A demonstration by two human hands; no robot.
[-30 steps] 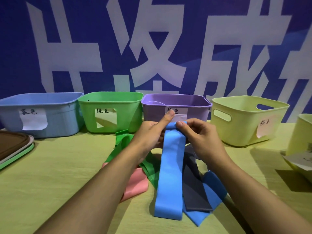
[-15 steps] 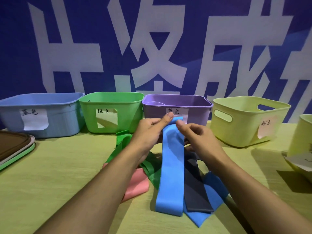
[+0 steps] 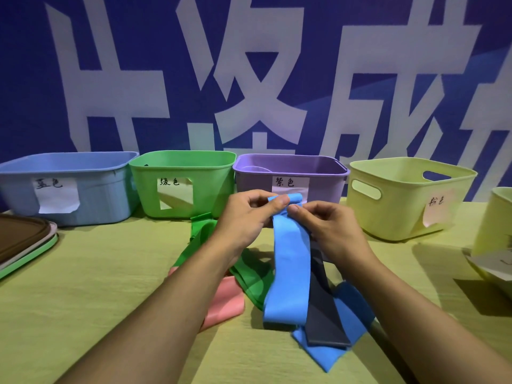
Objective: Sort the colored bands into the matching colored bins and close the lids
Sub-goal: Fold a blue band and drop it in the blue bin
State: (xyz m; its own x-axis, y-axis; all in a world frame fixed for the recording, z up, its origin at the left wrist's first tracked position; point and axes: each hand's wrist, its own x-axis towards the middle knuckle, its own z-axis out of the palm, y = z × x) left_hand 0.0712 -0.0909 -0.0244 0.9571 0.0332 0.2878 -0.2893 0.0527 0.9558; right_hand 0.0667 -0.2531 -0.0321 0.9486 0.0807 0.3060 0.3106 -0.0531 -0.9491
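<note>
Both hands are up front of the purple bin (image 3: 291, 173): left hand (image 3: 246, 214) and right hand (image 3: 329, 228) each pinch the top end of 1 blue band (image 3: 289, 273), which hangs down to the table (image 3: 83, 300). Under it lie 1 more blue band (image 3: 349, 309), 1 dark grey band (image 3: 321, 314), 1 green band (image 3: 249, 275) and 1 pink band (image 3: 224, 300). Along the back there are 4 bins in a row: blue bin (image 3: 91, 189), green bin (image 3: 205, 184), the purple one, yellow bin (image 3: 401, 200), all lidless, plus part of a 5th bin (image 3: 496, 231) far right.

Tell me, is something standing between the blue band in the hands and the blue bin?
Only the green bin. Both hands hold the blue band before the purple bin; the blue bin stands far left, open, so lifting over should clear it.
</note>
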